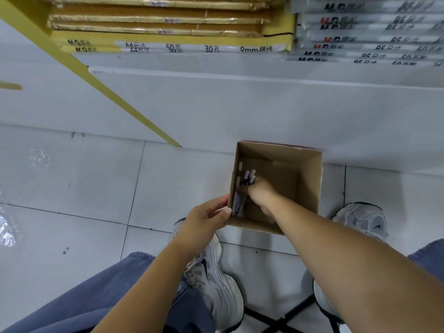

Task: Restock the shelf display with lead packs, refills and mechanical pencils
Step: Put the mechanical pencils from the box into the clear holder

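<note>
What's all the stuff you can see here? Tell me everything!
box: one, brown cardboard, open, on the floor against the shelf base
pencils: several, white and lilac, inside the box along its left wall
yellow packs: a stack, yellow and gold, shelf at top left
grey packs: a stack, silver-grey, shelf at top right
floor tiles: many, pale grey
shoes: two, white-grey, on the tiles
trousers: blue, bottom corners
left grip: holds the box's near left corner
right grip: inside the box, curled round pencils
</note>
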